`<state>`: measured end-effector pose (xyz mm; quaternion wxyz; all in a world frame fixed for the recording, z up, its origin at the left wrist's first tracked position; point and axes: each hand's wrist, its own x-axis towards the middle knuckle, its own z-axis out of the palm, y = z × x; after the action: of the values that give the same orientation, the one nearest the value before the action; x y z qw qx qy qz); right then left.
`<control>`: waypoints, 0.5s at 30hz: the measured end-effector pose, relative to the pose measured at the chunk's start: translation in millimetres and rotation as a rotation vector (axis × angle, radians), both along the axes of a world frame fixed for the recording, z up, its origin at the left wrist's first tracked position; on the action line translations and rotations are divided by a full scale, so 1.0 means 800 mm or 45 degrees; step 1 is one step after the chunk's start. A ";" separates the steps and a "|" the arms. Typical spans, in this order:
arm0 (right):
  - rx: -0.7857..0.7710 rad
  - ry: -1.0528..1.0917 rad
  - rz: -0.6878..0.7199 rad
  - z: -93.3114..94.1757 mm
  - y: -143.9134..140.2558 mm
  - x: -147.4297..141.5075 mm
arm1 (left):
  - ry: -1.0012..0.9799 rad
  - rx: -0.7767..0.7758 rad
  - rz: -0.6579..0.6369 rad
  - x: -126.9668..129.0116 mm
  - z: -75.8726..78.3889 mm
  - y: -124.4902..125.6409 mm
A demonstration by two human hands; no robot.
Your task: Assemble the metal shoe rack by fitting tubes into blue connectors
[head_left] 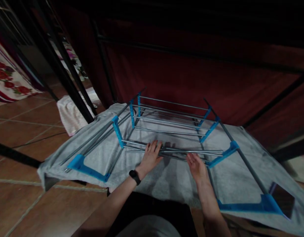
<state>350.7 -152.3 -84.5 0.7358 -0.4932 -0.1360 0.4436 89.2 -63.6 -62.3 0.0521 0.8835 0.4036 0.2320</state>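
Note:
A rack of grey tubes with blue plastic brackets [118, 131] lies across a grey cloth [164, 181]. Several thin metal rods [176, 151] run in a loose bundle along its near middle. My left hand [150, 156], below a black wristband [135, 177], lies over the bundle with its fingers across the rods and its thumb on the near side. To the right, my right hand [196, 164] touches the near side of the rods with fingertips, its fingers fairly straight. Farther back, more thin crossbars [171, 121] span the blue brackets.
A dark flat device like a phone or tablet [281, 200] lies by the right front blue corner. Black metal posts [70, 70] stand left, and a dark red cloth [191, 75] hangs behind. A striped towel [74, 113] hangs above the tiled floor [23, 204].

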 end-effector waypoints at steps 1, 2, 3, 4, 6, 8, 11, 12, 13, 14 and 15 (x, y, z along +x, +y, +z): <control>0.001 0.078 0.035 0.007 0.009 -0.001 | 0.043 -0.007 -0.003 0.003 0.001 0.006; -0.005 0.148 0.066 0.013 0.017 -0.002 | 0.090 -0.013 -0.012 0.006 0.002 0.010; -0.019 0.189 0.091 0.018 0.024 -0.002 | 0.137 -0.018 -0.028 0.009 0.003 0.012; -0.037 0.192 0.103 0.022 0.029 -0.003 | 0.179 -0.020 -0.044 0.011 0.005 0.012; -0.059 0.174 0.114 0.028 0.034 -0.004 | 0.239 -0.015 -0.064 0.014 0.011 0.011; -0.062 0.174 0.112 0.033 0.034 -0.005 | 0.270 -0.001 -0.058 0.015 0.018 0.009; -0.035 0.233 0.124 0.038 0.030 -0.006 | 0.277 0.020 -0.039 0.012 0.027 0.008; -0.020 0.270 0.130 0.040 0.029 -0.007 | 0.276 0.025 -0.038 0.010 0.030 0.009; -0.003 0.310 0.134 0.042 0.028 -0.007 | 0.274 0.031 -0.037 0.009 0.032 0.010; 0.012 0.348 0.138 0.043 0.029 -0.007 | 0.274 0.035 -0.036 0.008 0.034 0.012; 0.020 0.379 0.140 0.044 0.029 -0.008 | 0.275 0.037 -0.036 0.007 0.036 0.014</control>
<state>344.6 -128.9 -49.0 0.7263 -0.4081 -0.0559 0.5503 95.2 -52.1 -33.7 -0.0015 0.9096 0.3910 0.1405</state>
